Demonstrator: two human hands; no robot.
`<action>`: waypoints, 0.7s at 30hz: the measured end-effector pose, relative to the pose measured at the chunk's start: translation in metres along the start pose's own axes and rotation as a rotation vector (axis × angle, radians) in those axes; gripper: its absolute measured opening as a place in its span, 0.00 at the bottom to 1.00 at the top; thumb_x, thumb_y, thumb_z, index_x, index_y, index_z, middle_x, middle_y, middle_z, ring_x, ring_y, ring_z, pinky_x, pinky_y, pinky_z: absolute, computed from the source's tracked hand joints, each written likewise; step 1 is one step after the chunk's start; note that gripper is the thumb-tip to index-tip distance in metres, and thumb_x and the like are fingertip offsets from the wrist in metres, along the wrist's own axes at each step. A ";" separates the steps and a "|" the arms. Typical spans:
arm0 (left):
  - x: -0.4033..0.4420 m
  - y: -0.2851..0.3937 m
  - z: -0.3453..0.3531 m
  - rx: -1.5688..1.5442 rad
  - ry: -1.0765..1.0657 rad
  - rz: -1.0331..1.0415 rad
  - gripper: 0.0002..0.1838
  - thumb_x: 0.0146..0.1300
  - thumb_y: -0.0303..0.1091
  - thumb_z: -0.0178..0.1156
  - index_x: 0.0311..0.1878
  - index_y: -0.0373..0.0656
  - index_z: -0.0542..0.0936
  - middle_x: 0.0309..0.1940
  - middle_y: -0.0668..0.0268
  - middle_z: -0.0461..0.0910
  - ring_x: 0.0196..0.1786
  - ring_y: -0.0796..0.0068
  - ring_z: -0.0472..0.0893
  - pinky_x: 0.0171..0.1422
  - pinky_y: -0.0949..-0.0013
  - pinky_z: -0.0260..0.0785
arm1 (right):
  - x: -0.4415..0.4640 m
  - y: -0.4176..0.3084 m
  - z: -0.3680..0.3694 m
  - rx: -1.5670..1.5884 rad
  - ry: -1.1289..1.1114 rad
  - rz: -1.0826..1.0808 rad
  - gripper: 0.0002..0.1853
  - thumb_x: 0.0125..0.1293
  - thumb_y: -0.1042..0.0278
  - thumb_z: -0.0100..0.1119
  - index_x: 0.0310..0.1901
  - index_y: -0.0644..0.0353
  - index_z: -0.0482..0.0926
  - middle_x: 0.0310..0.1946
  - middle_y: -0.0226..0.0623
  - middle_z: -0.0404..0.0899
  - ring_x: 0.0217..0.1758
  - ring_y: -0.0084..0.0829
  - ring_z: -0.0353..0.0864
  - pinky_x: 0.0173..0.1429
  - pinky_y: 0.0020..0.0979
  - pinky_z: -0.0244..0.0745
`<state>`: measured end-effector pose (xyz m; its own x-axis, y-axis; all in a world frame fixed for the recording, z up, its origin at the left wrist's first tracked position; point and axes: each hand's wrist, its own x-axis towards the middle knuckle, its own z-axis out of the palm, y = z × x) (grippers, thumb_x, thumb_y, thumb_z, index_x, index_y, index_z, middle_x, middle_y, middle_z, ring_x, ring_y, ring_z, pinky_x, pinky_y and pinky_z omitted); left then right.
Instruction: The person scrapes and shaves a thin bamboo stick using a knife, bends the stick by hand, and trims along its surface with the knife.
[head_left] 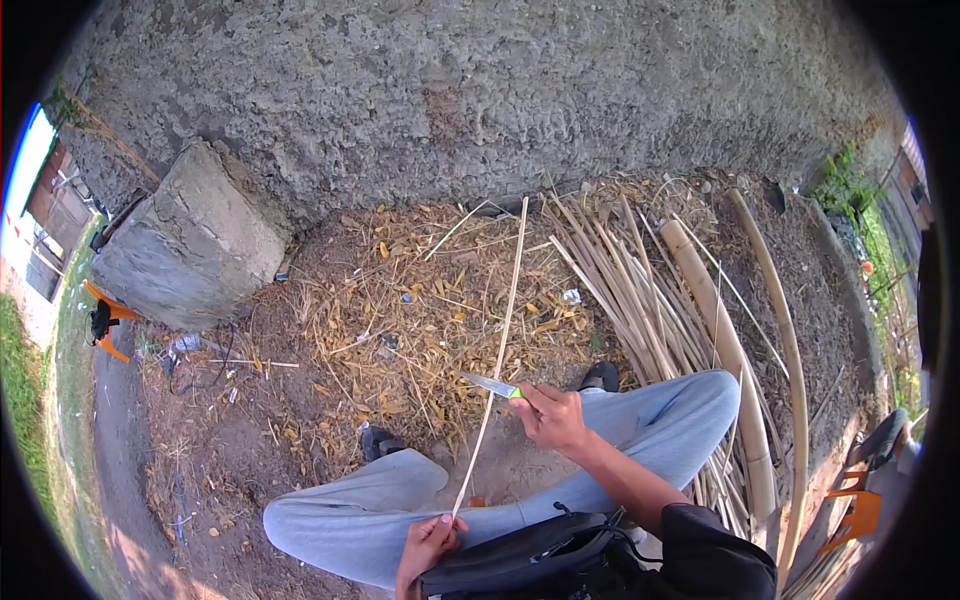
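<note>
My right hand (552, 415) is closed round the green handle of a knife (490, 385). The blade points left and lies across a long, thin pale strip (510, 310); whether it touches the strip is hard to tell. Low in the view, my left hand (431, 541) grips the lower end of that strip near my lap. From there the strip runs up and slightly right, towards the foot of the wall.
Split strips (625, 290) and thick poles (705, 300) lie on the right. A rough wall (480, 100) crosses the top, with a concrete block (195, 240) at left. Dry leaves and shavings (400, 330) cover the ground. Orange objects stand at both sides.
</note>
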<state>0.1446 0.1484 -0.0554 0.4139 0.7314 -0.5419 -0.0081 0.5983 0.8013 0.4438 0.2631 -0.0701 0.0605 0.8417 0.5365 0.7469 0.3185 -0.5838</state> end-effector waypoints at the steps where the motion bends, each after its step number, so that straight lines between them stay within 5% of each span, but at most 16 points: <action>1: 0.000 0.002 0.000 0.001 -0.004 0.002 0.23 0.81 0.42 0.48 0.40 0.29 0.80 0.17 0.75 0.63 0.21 0.85 0.60 0.27 0.74 0.56 | 0.003 0.000 -0.002 -0.013 0.027 -0.034 0.12 0.65 0.61 0.68 0.44 0.59 0.84 0.20 0.32 0.79 0.15 0.35 0.78 0.17 0.36 0.70; 13: -0.005 0.002 -0.005 0.086 -0.006 0.016 0.23 0.81 0.42 0.47 0.41 0.31 0.81 0.17 0.75 0.64 0.21 0.85 0.62 0.27 0.74 0.56 | 0.014 0.006 -0.004 -0.078 0.066 -0.042 0.11 0.65 0.61 0.68 0.44 0.57 0.85 0.20 0.32 0.78 0.15 0.33 0.76 0.17 0.35 0.68; 15: -0.008 -0.003 -0.013 0.219 -0.030 0.012 0.18 0.79 0.40 0.50 0.49 0.34 0.82 0.18 0.75 0.68 0.23 0.86 0.65 0.28 0.76 0.57 | 0.023 0.013 -0.007 -0.071 0.092 0.024 0.11 0.65 0.62 0.68 0.45 0.57 0.85 0.20 0.32 0.78 0.15 0.33 0.76 0.17 0.35 0.67; 19: -0.017 0.006 -0.013 0.258 -0.046 -0.024 0.19 0.80 0.41 0.48 0.49 0.35 0.82 0.19 0.75 0.69 0.22 0.88 0.63 0.30 0.79 0.57 | 0.036 0.031 -0.015 -0.079 0.158 0.022 0.11 0.65 0.63 0.68 0.45 0.57 0.86 0.18 0.34 0.78 0.14 0.33 0.76 0.18 0.35 0.67; 21: -0.031 0.029 0.005 0.195 0.088 -0.053 0.21 0.77 0.49 0.52 0.29 0.47 0.79 0.19 0.80 0.65 0.23 0.88 0.60 0.28 0.76 0.49 | 0.045 0.032 -0.022 -0.087 0.202 0.036 0.10 0.66 0.64 0.67 0.45 0.58 0.87 0.18 0.34 0.78 0.14 0.32 0.76 0.18 0.35 0.67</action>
<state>0.1360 0.1416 -0.0139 0.3275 0.7315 -0.5980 0.1909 0.5686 0.8001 0.4846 0.3021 -0.0511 0.2133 0.7445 0.6326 0.7954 0.2436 -0.5549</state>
